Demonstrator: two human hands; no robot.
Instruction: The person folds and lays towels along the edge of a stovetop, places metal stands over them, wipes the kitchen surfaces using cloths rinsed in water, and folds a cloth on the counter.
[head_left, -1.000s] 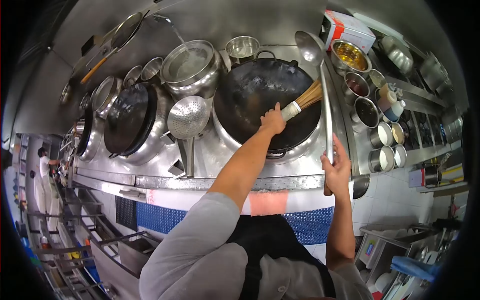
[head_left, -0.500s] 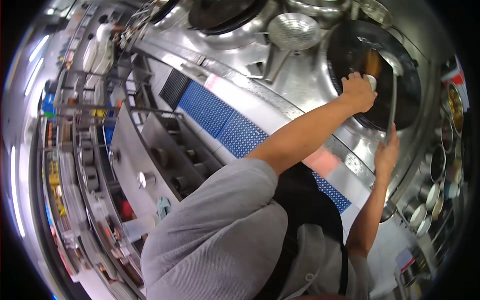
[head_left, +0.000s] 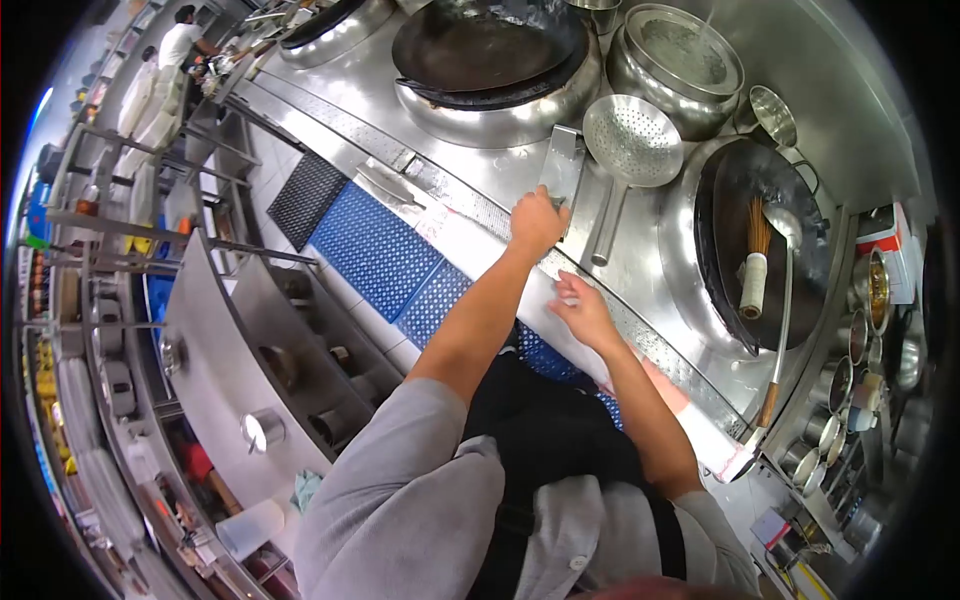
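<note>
My left hand (head_left: 540, 222) is curled closed at the near end of a flat metal piece (head_left: 562, 165) on the stove top. A small dark bit shows by its fingers, but what they grip is hidden. Lower and to the right, my right hand (head_left: 585, 312) hangs over the stove's front ledge with its fingers apart and nothing in them. A bamboo wok brush (head_left: 753, 285) leans in the right-hand wok (head_left: 735, 195), its bristles pointing up the bowl. Beside it a ladle (head_left: 787, 290) rests in the wok, its wooden handle end over the front edge.
A perforated strainer (head_left: 633, 140) lies left of the right-hand wok. Another wok (head_left: 490, 50) and a lidded pot (head_left: 675, 65) stand behind. Blue mats (head_left: 375, 250) cover the floor. Shelves of pans line the right, a steel counter (head_left: 215, 340) the left; two people stand far left.
My left hand has let go of the wok brush and my right hand of the ladle; both remain in the wok. Both hands have moved left, and the view has shifted.
</note>
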